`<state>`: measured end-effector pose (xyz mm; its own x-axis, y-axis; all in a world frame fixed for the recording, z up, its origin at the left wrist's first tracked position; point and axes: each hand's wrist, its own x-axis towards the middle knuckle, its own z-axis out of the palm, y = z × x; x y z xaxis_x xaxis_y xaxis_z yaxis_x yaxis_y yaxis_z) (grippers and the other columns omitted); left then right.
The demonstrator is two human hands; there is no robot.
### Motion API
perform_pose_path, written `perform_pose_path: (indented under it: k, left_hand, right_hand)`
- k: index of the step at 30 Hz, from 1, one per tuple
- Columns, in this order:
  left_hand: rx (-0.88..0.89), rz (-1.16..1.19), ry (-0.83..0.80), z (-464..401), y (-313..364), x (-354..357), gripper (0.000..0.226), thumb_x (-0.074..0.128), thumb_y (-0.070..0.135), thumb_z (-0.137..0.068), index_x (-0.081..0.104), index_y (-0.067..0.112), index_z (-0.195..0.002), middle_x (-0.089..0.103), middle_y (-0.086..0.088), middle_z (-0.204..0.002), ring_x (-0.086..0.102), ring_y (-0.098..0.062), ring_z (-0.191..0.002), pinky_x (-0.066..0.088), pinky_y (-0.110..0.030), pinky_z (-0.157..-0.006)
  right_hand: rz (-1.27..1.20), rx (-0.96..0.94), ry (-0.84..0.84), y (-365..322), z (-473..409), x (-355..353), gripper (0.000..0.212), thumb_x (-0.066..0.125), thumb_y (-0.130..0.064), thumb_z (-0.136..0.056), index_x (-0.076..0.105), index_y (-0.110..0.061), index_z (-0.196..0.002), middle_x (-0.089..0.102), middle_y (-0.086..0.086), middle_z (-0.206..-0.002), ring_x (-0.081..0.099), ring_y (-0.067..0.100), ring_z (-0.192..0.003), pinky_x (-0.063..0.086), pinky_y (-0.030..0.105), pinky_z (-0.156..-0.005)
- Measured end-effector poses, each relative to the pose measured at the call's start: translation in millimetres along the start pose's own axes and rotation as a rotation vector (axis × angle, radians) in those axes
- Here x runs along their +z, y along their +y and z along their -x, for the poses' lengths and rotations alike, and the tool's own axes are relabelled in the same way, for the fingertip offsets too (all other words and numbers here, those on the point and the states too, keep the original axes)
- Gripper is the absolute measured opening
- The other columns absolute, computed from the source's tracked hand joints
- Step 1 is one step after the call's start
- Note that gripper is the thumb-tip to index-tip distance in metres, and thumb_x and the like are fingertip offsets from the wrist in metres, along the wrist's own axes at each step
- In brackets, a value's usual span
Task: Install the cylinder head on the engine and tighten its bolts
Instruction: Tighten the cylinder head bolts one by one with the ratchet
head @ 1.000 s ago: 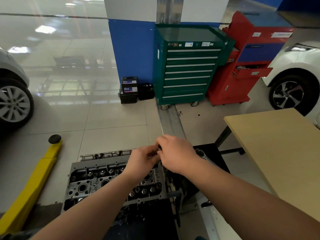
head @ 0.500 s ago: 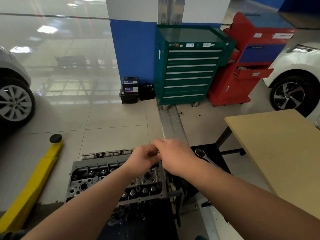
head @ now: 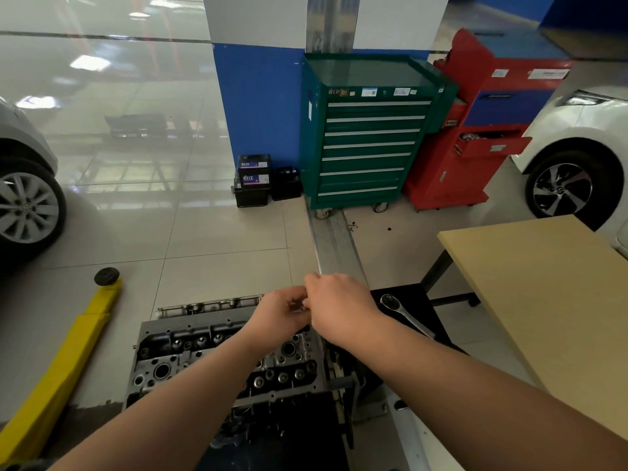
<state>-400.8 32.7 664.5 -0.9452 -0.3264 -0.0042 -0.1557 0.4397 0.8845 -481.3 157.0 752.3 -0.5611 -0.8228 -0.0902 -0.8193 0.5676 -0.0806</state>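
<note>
The grey cylinder head [head: 190, 351] lies on top of the engine on a stand, its valve holes and bolt wells facing up. My left hand [head: 282, 311] and my right hand [head: 339, 307] meet above the head's far right corner. Their fingers curl around a small dark part between them; most of it is hidden, so what it is cannot be told. A chrome ratchet wrench [head: 404, 314] lies on the black stand top [head: 438, 321] just right of my right hand.
A tan wooden table [head: 543, 307] stands at the right. A yellow lift arm [head: 68, 355] runs along the floor at left. Behind are a green tool cabinet [head: 370, 134], a red tool cart [head: 482, 130], batteries [head: 255, 181] and car wheels on both sides.
Both hands stayed together over the head's far right corner, shifting only slightly. The camera view drifted a little.
</note>
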Motion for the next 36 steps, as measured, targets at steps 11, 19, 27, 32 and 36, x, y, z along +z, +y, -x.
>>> perform_pose_path:
  k: [11,19,27,32,36]
  left_hand:
    - [0.005,0.025,-0.106,-0.6,-5.6,-1.3,0.007,0.067,0.016,-0.093,0.070,0.022,-0.091,0.070,-0.006,-0.080,0.061,-0.016,-0.070,0.050,-0.032,-0.068]
    - [-0.112,-0.061,0.110,0.7,-7.6,12.5,0.020,0.062,0.009,-0.083,0.063,0.026,-0.073,0.067,0.001,-0.067,0.050,-0.002,-0.055,0.041,-0.023,-0.053]
    - [0.025,0.076,-0.011,4.9,-2.5,0.3,0.031,0.074,0.017,-0.096,0.074,0.048,-0.096,0.076,0.017,-0.086,0.069,-0.001,-0.076,0.053,-0.016,-0.070]
    - [-0.069,0.102,0.172,10.5,-6.6,14.2,0.024,0.082,0.022,-0.088,0.071,0.042,-0.093,0.075,0.022,-0.093,0.072,0.002,-0.090,0.058,-0.016,-0.076]
    - [0.011,-0.014,0.198,10.5,-8.0,21.8,0.045,0.074,0.010,-0.090,0.061,0.051,-0.076,0.068,0.022,-0.081,0.065,0.001,-0.077,0.046,-0.009,-0.064]
  right_hand:
    - [-0.117,-0.171,-0.041,20.4,2.7,2.7,0.014,0.055,-0.037,-0.103,0.052,-0.024,-0.109,0.059,-0.002,-0.104,0.061,0.026,-0.096,0.048,0.040,-0.071]
    - [-0.098,0.015,0.036,19.7,-3.2,20.6,0.055,0.046,-0.080,-0.091,0.057,-0.027,-0.101,0.061,-0.009,-0.089,0.062,0.019,-0.088,0.037,0.030,-0.059]
    - [-0.566,-0.061,0.030,36.8,2.2,39.9,0.029,0.061,-0.036,-0.100,0.057,-0.044,-0.127,0.066,-0.018,-0.105,0.062,0.006,-0.096,0.048,0.023,-0.078]
    - [-0.569,0.099,0.160,28.8,3.4,46.6,0.023,0.065,-0.056,-0.093,0.051,-0.038,-0.094,0.061,-0.015,-0.082,0.059,0.004,-0.075,0.041,0.024,-0.061]
    - [-0.498,0.176,0.218,26.1,10.6,53.4,0.043,0.055,-0.080,-0.082,0.043,-0.039,-0.083,0.056,-0.015,-0.072,0.051,0.000,-0.063,0.032,0.025,-0.052]
